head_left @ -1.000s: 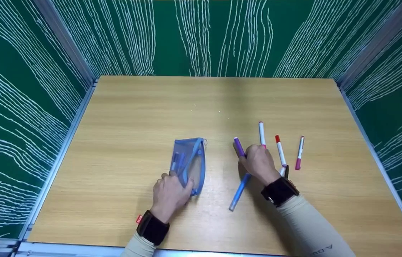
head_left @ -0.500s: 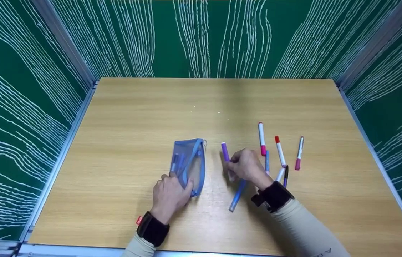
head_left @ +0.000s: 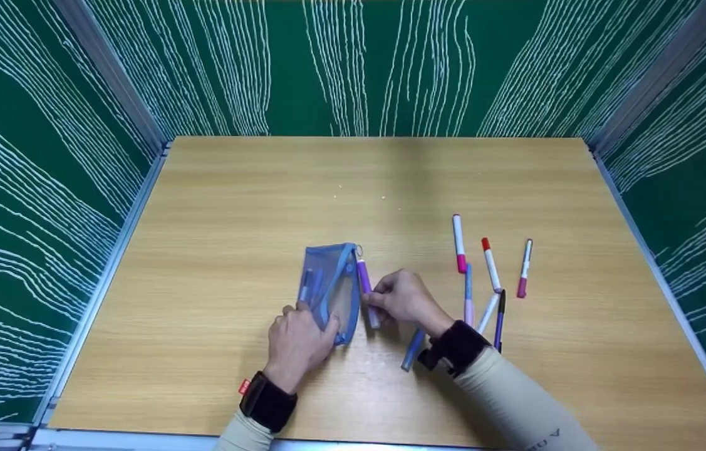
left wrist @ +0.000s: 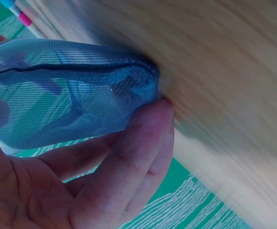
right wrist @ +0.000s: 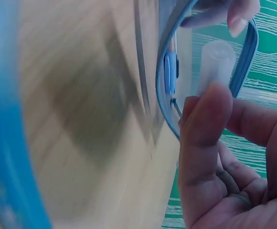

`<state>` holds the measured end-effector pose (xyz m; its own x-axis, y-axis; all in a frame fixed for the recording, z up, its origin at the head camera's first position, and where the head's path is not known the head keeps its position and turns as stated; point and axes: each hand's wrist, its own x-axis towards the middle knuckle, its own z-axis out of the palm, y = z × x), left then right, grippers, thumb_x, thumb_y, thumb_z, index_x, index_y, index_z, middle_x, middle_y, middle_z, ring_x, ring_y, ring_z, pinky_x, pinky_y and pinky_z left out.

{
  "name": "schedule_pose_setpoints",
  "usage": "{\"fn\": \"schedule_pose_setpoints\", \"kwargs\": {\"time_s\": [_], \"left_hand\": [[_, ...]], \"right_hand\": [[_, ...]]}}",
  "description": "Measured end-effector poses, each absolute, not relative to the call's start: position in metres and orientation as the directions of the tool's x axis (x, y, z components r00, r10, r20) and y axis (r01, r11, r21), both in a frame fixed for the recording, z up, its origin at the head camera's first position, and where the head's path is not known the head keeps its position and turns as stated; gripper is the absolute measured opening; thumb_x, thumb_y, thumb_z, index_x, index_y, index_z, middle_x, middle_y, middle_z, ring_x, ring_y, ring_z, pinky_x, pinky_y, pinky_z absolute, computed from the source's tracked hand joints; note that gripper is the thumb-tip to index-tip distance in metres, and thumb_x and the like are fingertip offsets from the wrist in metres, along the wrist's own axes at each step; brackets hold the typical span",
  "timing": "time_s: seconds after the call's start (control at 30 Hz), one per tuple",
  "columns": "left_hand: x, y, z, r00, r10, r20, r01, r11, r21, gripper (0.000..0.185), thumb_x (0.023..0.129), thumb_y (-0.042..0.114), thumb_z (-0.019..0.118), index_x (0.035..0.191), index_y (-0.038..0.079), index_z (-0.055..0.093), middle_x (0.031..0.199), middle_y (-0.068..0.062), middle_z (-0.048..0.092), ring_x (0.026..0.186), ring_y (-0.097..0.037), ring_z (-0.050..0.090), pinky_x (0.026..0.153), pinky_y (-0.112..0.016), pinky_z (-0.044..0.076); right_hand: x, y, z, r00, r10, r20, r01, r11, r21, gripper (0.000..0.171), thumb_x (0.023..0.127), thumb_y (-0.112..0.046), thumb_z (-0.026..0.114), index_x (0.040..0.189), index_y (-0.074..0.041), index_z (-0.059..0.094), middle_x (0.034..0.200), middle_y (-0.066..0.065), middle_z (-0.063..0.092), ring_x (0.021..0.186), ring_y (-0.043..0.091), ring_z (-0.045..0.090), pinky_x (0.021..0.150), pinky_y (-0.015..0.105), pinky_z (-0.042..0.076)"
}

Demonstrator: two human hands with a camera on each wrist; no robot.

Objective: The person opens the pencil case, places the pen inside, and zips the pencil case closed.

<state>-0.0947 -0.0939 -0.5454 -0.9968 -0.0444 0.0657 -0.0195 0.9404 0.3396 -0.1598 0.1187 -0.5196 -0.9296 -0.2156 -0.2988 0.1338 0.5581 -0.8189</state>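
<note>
A blue mesh pencil pouch (head_left: 321, 258) stands on the table, its zipped mouth gaping toward the right. My left hand (head_left: 299, 341) grips its near end, thumb at the mouth and fingers along the outer side. Pens show through the mesh, among them one with a blue clip (right wrist: 170, 71). Right beside the mouth, my right hand (head_left: 408, 297) pinches a purple marker (head_left: 364, 277) between thumb and fingers. In the right wrist view its pale translucent end (right wrist: 217, 59) overlaps the loop of the opening. Part of the marker's length is hidden behind the fingers.
On the right lie a pink-capped marker (head_left: 458, 241), a red-capped marker (head_left: 492, 266), a slim magenta-capped marker (head_left: 525, 269), a blue-and-lilac pen (head_left: 468, 291), a white pen (head_left: 488, 312) and a dark pen (head_left: 500, 322). A blue marker (head_left: 413, 351) lies partly under the right wrist.
My right hand has carried the purple marker leftward from among the loose pens to the pouch's mouth, turning it more upright in view. The left hand and the pouch stay in place.
</note>
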Motion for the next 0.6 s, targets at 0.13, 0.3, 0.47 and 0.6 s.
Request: {"fn": "schedule_pose_setpoints", "kwargs": {"time_s": [0.13, 0.3, 0.47, 0.6], "left_hand": [[-0.095, -0.094, -0.545, -0.998, -0.044, 0.055, -0.022, 0.938, 0.346, 0.069, 0.095, 0.059, 0.052, 0.101, -0.009, 0.063, 0.077, -0.015, 0.057, 0.068, -0.03, 0.06, 0.063, -0.044, 0.051], [-0.096, -0.094, -0.545, -0.997, -0.044, 0.056, -0.022, 0.938, 0.346, 0.07, 0.096, 0.06, 0.051, 0.1, -0.008, 0.064, 0.078, -0.015, 0.057, 0.067, -0.029, 0.06, 0.062, -0.043, 0.051], [-0.096, -0.094, -0.545, -0.997, -0.046, 0.058, -0.024, 0.942, 0.335, 0.071, 0.096, 0.061, 0.049, 0.1, -0.009, 0.064, 0.078, -0.016, 0.057, 0.068, -0.03, 0.061, 0.063, -0.044, 0.051], [-0.096, -0.093, -0.545, -0.997, -0.051, 0.058, -0.029, 0.942, 0.333, 0.072, 0.095, 0.062, 0.049, 0.101, -0.008, 0.064, 0.08, -0.017, 0.059, 0.07, -0.032, 0.062, 0.063, -0.045, 0.052]], "right_hand": [[-0.16, 0.106, -0.522, -0.923, -0.222, -0.313, 0.158, 0.523, -0.838, 0.015, 0.091, -0.015, 0.079, 0.079, -0.006, 0.076, 0.061, 0.007, 0.069, 0.048, 0.016, 0.065, 0.053, 0.04, 0.058], [-0.161, 0.093, -0.528, -0.918, -0.243, -0.315, 0.157, 0.507, -0.848, 0.015, 0.091, -0.013, 0.079, 0.078, -0.005, 0.076, 0.06, 0.007, 0.069, 0.047, 0.016, 0.064, 0.051, 0.038, 0.058], [-0.164, 0.082, -0.532, -0.917, -0.242, -0.316, 0.157, 0.511, -0.845, 0.016, 0.09, -0.012, 0.079, 0.077, -0.004, 0.075, 0.059, 0.007, 0.068, 0.048, 0.016, 0.066, 0.051, 0.036, 0.058], [-0.167, 0.073, -0.534, -0.914, -0.238, -0.328, 0.164, 0.523, -0.836, 0.017, 0.089, -0.013, 0.08, 0.076, -0.004, 0.074, 0.058, 0.007, 0.068, 0.048, 0.016, 0.067, 0.05, 0.034, 0.058]]}}
